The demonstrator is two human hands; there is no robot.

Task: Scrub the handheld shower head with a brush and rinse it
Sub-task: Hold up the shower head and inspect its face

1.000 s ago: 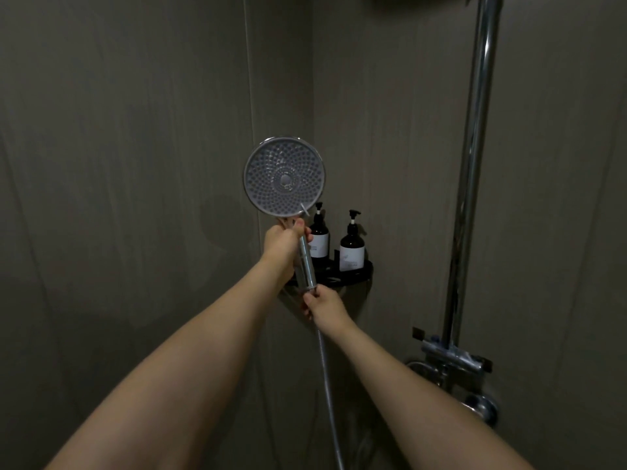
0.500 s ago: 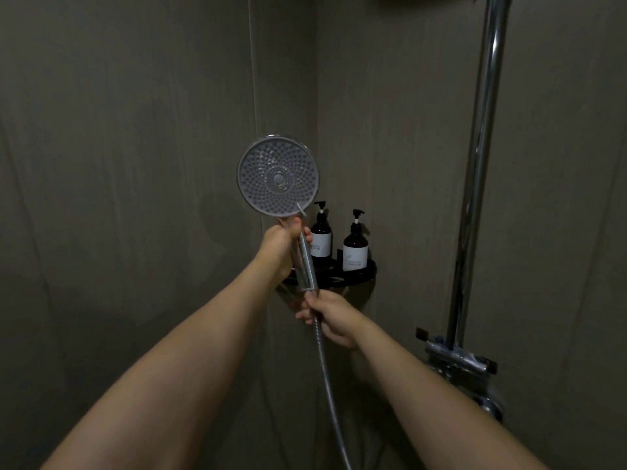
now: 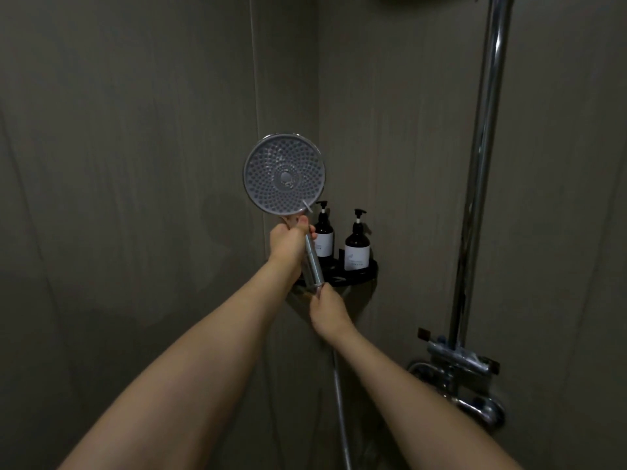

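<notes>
While our left hand keeps its fingers wrapped around the top of the handle, just under the disc, the handheld shower head stands upright in front of the wall corner with its nozzle face turned toward us. What has changed is lower down: our right hand, which half a second ago had slipped down onto the hose, is back up with its fingers closed around the bottom end of the handle, where the hose joins. The head itself has barely shifted (a little lower against the wall, if anything). We read this as settling the grip and looking the face over, not scrubbing; no brush shows anywhere, and no water runs. Behind the handle sit two pump bottles on a black corner shelf, with the chrome riser pipe and mixer valve off to the right. So the scrubbing and rinsing, we judge, are both yet to come.
</notes>
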